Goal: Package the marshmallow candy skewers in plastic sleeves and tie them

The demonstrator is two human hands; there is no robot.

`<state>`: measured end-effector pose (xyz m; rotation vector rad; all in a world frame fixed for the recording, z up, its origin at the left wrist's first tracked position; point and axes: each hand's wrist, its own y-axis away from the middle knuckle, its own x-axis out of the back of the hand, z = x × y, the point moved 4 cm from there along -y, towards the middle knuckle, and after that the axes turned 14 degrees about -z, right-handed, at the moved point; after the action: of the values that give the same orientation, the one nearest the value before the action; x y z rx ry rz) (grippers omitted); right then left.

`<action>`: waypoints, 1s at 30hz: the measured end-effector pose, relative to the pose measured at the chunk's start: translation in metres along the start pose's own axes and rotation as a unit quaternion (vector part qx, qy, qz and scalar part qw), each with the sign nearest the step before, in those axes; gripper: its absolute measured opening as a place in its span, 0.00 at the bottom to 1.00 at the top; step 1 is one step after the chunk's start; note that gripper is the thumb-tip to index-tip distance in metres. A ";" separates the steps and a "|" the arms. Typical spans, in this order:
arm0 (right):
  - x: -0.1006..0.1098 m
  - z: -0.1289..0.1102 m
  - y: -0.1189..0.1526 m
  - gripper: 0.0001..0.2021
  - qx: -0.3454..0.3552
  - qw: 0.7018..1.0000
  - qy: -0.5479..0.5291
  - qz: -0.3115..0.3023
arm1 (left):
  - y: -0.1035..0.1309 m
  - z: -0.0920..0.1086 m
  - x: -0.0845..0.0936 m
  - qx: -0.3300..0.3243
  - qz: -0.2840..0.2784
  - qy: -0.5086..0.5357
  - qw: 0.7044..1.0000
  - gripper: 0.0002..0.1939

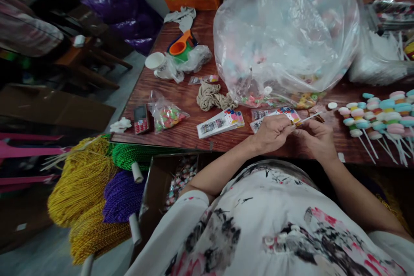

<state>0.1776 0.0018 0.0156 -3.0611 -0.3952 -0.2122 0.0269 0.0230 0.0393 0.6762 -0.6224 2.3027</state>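
Observation:
At the table's front edge my left hand (274,133) is closed, its fingertips pinching a thin white stick (309,117). The stick points up and right, across the gap between the hands. My right hand (318,139) is closed too, thumb and forefinger pressed together close to the left fingertips. A thin golden strip (319,116) shows by the right fingers, but what they pinch is too small to make out. Behind my left hand lie printed cards (291,114). A small white disc (332,105) rests beyond my right hand. To the right lie several pastel candy-like skewers (386,114) on white sticks.
A large clear plastic bag (274,30) of pastel pieces fills the table's back. Left are a card stack (220,124), beige cloth (210,95), a small bag of colourful pieces (168,115) and a phone-like device (141,119). An orange basket (194,3) stands behind; cord bundles (76,181) sit below.

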 end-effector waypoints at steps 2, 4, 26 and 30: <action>0.000 0.006 -0.002 0.07 -0.022 0.998 -0.067 0.000 | -0.003 0.005 0.002 -0.021 -0.008 -0.055 0.998 0.16; 0.004 0.011 -0.004 0.07 -0.027 0.995 -0.098 -0.003 | -0.006 0.010 0.004 -0.031 -0.019 -0.082 0.996 0.17; -0.017 -0.089 0.051 0.15 0.504 0.664 0.471 -0.289 | 0.020 0.016 -0.011 0.232 -0.537 0.516 0.626 0.13; -0.022 -0.092 0.054 0.15 0.519 0.645 0.467 -0.310 | 0.018 0.015 -0.014 0.198 -0.564 0.503 0.624 0.11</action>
<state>0.1583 -0.0616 0.1015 -1.3015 -0.9709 -1.0510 0.0278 -0.0041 0.0375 -0.1788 0.7274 1.1772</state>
